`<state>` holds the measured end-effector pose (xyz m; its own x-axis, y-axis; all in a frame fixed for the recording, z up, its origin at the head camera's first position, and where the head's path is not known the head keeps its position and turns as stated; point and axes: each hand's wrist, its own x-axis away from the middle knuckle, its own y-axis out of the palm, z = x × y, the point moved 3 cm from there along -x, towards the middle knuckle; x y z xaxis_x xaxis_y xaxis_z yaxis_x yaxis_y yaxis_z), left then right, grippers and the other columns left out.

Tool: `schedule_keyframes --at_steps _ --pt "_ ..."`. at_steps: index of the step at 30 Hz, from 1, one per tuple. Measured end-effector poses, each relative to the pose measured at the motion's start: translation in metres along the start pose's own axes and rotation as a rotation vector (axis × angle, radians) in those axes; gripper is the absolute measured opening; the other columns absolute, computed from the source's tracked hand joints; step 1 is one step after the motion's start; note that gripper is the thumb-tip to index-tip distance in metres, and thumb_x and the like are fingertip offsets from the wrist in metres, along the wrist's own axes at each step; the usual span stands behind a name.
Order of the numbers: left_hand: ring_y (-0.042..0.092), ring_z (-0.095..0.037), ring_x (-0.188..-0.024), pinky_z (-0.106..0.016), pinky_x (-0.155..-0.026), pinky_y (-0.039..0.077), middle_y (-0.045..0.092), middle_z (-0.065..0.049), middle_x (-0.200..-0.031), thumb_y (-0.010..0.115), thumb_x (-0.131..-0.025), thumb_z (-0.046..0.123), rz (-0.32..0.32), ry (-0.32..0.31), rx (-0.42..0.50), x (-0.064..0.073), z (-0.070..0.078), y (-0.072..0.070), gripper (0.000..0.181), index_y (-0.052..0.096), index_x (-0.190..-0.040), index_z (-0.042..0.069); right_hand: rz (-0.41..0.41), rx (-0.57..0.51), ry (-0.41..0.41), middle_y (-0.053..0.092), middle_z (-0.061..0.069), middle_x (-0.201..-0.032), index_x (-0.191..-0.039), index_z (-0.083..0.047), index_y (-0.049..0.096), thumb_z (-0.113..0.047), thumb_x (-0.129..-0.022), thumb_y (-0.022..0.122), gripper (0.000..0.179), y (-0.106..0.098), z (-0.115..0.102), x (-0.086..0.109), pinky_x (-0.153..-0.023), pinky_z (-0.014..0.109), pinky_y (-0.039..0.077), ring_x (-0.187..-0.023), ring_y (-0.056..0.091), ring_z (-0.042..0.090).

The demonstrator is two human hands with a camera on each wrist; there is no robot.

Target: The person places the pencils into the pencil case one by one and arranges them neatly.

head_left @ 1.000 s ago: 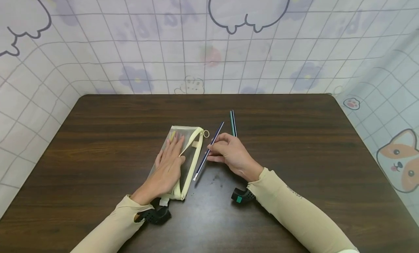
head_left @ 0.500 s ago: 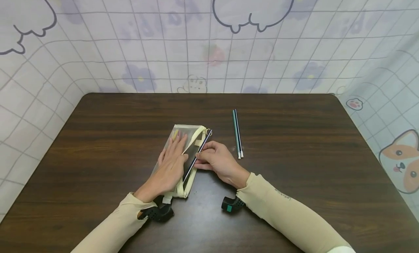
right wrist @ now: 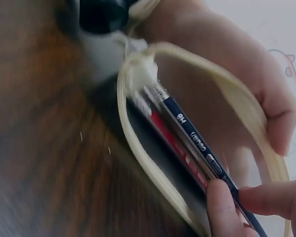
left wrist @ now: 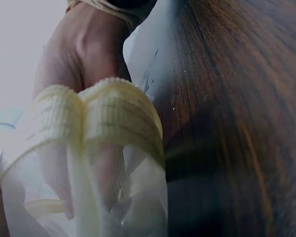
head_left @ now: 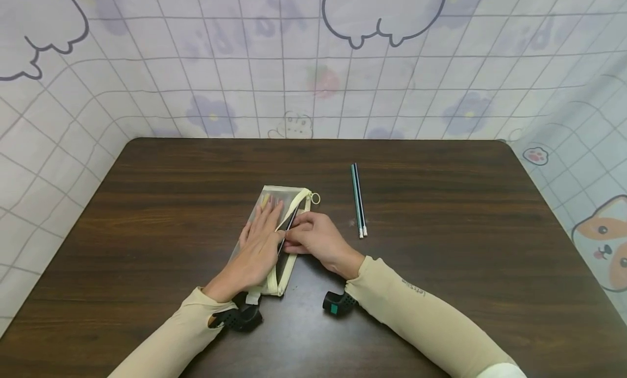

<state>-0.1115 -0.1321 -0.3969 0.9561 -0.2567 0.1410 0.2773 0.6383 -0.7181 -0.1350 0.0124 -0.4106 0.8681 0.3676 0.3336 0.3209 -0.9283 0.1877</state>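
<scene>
A see-through pencil case (head_left: 282, 192) with a pale yellow zip lies unzipped on the table. My left hand (head_left: 254, 253) rests on it with fingers stretched out, its thumb at the edge of the opening. My right hand (head_left: 320, 239) pinches a dark blue pencil (right wrist: 187, 129) between thumb and fingers. In the right wrist view this pencil lies within the zip opening, its metal eraser end at the case's near corner. Beside it inside the case shows a red pencil (right wrist: 175, 143). The left wrist view shows the folded yellow zip band (left wrist: 121, 111) close up, with the right hand behind it.
A teal pencil (head_left: 356, 198) and a dark pencil (head_left: 361, 198) lie side by side on the brown table (head_left: 441, 215), right of the case. A zip-pull ring (head_left: 315, 198) sticks out at the case's far corner. A patterned curtain (head_left: 274, 68) surrounds the table.
My right hand has moved left with the dark blue pencil, from beside the case into its opening. The left hand has stayed pressed on the case. The view has shifted slightly.
</scene>
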Motion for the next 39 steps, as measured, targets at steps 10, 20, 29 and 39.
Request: schedule_keyframes --at_steps 10,20,29,39 --pt "-0.011 -0.031 -0.165 -0.064 -0.126 -0.003 -0.002 -0.007 -0.178 0.025 -0.109 0.024 -0.011 0.012 0.011 0.001 -0.002 0.001 0.062 0.01 -0.169 0.021 0.021 0.104 -0.037 0.074 0.025 -0.114 -0.125 0.012 0.062 -0.001 -0.101 0.053 0.029 -0.002 -0.006 0.002 -0.081 0.029 0.063 -0.084 0.074 0.012" --pt "-0.01 -0.031 -0.165 -0.064 -0.126 -0.002 0.0 -0.007 -0.178 0.028 -0.108 0.024 0.004 0.009 0.007 0.0 -0.001 0.002 0.062 0.012 -0.169 0.021 0.072 0.141 -0.088 0.072 0.028 -0.116 -0.125 0.009 0.063 -0.004 -0.101 0.056 0.028 -0.034 -0.029 0.012 -0.084 0.032 0.064 -0.083 0.076 0.013" --pt "-0.009 -0.031 -0.165 -0.063 -0.126 -0.001 0.0 -0.006 -0.178 0.029 -0.109 0.022 0.016 0.015 0.005 0.001 -0.003 0.003 0.062 0.012 -0.168 0.02 0.158 0.201 -0.166 0.07 0.028 -0.117 -0.126 0.008 0.062 -0.009 -0.1 0.061 0.032 -0.078 -0.055 0.018 -0.087 0.038 0.063 -0.092 0.075 0.029" --pt "-0.011 -0.031 -0.165 -0.066 -0.125 -0.002 -0.003 -0.005 -0.178 0.027 -0.109 0.022 0.011 0.024 -0.006 0.002 -0.002 0.004 0.061 0.01 -0.169 0.021 0.227 0.28 -0.177 0.073 0.001 -0.097 -0.13 0.007 0.06 -0.013 -0.1 0.063 0.036 -0.125 -0.071 0.013 -0.082 0.032 0.061 -0.09 0.07 0.026"
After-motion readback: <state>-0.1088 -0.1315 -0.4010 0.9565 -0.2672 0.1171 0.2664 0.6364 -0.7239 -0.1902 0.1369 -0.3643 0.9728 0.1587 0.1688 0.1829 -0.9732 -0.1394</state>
